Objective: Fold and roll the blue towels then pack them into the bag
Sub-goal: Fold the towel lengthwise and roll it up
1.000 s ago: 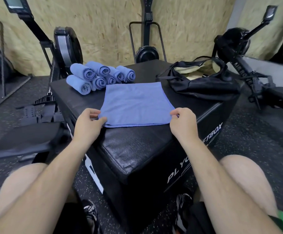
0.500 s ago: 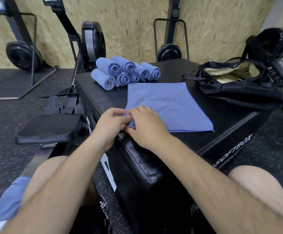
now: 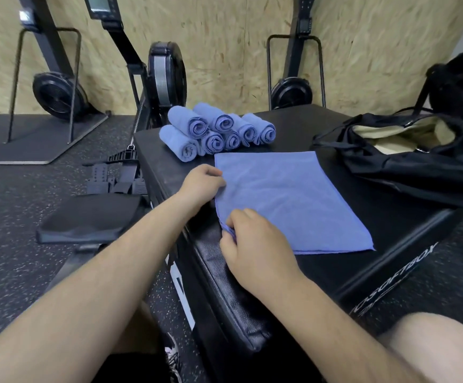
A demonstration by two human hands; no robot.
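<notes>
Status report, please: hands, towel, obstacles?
Left hand, right hand: both pinch flat towel at left edge. Rolled towels behind, open bag right; neither on it.

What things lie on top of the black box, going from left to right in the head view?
stack of rolled blue towels → flat blue towel → black bag

The left hand (image 3: 201, 183) slid up the towel's (image 3: 288, 200) left edge, away from the right hand (image 3: 252, 244).
</notes>
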